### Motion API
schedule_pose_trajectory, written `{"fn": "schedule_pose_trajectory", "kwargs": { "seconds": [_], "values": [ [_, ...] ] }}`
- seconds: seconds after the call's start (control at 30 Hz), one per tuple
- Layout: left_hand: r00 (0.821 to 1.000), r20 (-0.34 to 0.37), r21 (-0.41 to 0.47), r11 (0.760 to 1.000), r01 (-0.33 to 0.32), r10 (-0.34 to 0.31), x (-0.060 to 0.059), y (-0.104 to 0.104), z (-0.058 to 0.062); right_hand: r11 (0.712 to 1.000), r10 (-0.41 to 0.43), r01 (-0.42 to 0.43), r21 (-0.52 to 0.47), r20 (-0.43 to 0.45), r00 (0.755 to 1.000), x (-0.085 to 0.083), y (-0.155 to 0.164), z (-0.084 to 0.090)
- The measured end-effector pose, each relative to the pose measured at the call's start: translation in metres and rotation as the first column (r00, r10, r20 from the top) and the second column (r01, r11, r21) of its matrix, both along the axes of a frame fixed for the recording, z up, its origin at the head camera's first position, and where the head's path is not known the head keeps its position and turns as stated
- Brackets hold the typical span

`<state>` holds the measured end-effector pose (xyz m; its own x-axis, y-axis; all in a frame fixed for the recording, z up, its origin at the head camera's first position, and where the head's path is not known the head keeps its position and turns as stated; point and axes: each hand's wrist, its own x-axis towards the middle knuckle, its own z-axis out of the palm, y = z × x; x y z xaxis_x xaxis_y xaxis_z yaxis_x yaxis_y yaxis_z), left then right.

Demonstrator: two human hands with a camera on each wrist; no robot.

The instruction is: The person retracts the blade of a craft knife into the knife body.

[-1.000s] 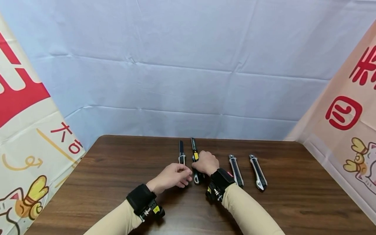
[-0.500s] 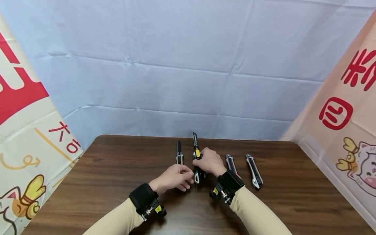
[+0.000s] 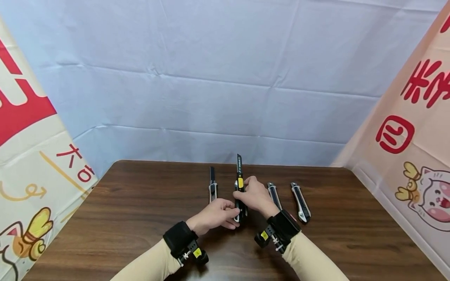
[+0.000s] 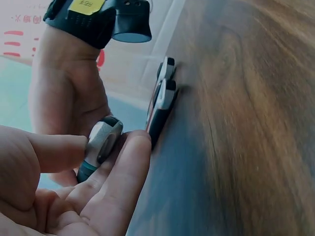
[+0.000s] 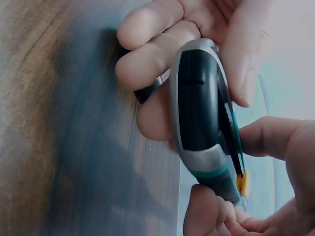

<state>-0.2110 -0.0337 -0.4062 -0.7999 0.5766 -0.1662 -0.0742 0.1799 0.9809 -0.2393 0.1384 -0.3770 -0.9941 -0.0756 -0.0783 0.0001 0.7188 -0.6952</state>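
Observation:
A utility knife with a black and grey body is held off the table, its front end pointing away. Along its top lies a slim dark strip with pale lettering and a yellow piece. My right hand grips the knife from the right, thumb on one side and fingers on the other. My left hand pinches its near end; in the left wrist view the thumb and fingers press the grey tail from both sides. The right wrist view shows the rounded black underside between both hands.
Another utility knife with a dark front end lies left of the hands. Two more knives lie to the right, one partly behind the right hand and wrist, the other farther out. A pale cloth hangs behind the brown table.
The right hand has lifted the knife and shifted slightly right. The left hand has moved right, from beside the knife onto its near end. The view has turned slightly right.

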Motion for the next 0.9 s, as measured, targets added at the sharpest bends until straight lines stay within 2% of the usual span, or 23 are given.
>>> {"fn": "schedule_pose_trajectory", "kwargs": {
  "seconds": [0.27,0.47,0.7,0.9],
  "values": [
    [1.000,-0.001,0.008,1.000,-0.008,0.008,0.001,0.007,-0.005,0.998,0.025,-0.024,-0.050,0.026,0.999,0.004,0.006,-0.001],
    [1.000,-0.009,0.012,1.000,-0.006,0.006,0.003,0.008,-0.005,0.983,0.021,-0.008,-0.185,0.067,0.998,0.000,0.015,-0.005],
    [1.000,-0.009,0.027,1.000,-0.012,0.013,0.007,0.009,-0.004,0.947,0.012,0.021,-0.322,0.099,0.995,-0.008,0.019,-0.014],
    [1.000,-0.014,0.028,0.999,-0.022,0.022,0.008,0.011,-0.002,0.878,0.051,0.018,-0.478,0.132,0.990,-0.009,0.020,-0.014]
  ]
}}
